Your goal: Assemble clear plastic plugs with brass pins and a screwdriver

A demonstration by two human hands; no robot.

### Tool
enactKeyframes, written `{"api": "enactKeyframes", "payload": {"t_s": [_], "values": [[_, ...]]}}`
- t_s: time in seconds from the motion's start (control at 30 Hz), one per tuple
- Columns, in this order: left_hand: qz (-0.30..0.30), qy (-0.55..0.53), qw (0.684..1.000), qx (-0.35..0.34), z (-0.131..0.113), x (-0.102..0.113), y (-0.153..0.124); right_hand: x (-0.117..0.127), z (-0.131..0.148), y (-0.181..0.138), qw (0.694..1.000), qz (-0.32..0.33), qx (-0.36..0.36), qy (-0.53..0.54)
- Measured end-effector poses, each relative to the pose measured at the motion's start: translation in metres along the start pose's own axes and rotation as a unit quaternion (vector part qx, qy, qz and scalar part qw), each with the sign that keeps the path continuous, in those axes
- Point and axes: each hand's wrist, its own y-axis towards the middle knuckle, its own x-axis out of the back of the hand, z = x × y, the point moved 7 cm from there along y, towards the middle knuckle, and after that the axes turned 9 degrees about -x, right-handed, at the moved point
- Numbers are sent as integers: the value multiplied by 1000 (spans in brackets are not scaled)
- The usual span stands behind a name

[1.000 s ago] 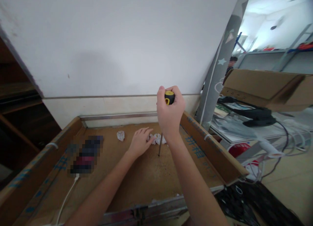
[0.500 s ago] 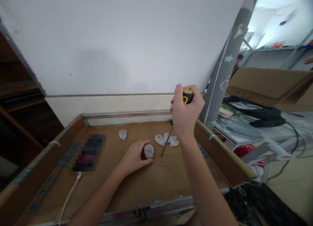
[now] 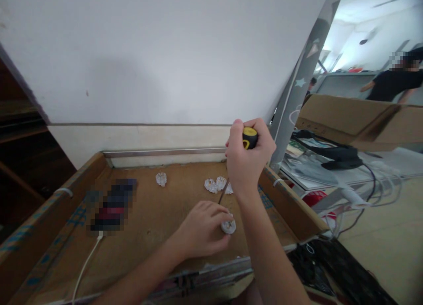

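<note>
My right hand (image 3: 247, 168) is wrapped round the black and yellow handle of a screwdriver (image 3: 250, 138). The screwdriver slants down, its tip hidden behind my left fingers. Low in the tray, my left hand (image 3: 205, 229) grips a small round clear plastic piece (image 3: 228, 226) with bits of metal on its upper face. Behind the shaft sits a group of similar clear pieces (image 3: 210, 185), partly covered by my right hand. One more clear piece (image 3: 161, 178) lies apart, farther left.
A cardboard-lined tray (image 3: 178, 199) with raised sides (image 3: 294, 203) stands against the white wall (image 3: 185, 54). On its left is a blurred-out phone-like object (image 3: 115, 203) with a white cable (image 3: 86, 263). Rightward are a cardboard box (image 3: 343, 115) and a person (image 3: 390, 85) in black.
My left hand has moved right and nearer with the clear piece, now beside the screwdriver's lower end. The piece's metal-bearing face now shows. The view has shifted slightly, and a person has appeared at right.
</note>
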Motion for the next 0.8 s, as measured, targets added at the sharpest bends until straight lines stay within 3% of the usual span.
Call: {"api": "enactKeyframes", "payload": {"t_s": [0.07, 0.17, 0.43, 0.6, 0.8], "values": [[64, 28, 997, -43, -13, -20, 11, 3, -8, 8, 1000, 3, -8, 1], [101, 53, 993, -2, -3, -30, 13, 8, -18, 20, 1000, 1, -6, -6], [127, 103, 977, 139, 38, 18, -31, 4, -13, 14, 1000, 13, -15, 13], [118, 184, 958, 188, 58, 19, -29, 8, 2, 6, 999, 6, -31, 38], [77, 175, 935, 299, 76, 22, -33, 7, 15, 5, 997, 14, -42, 60]]}}
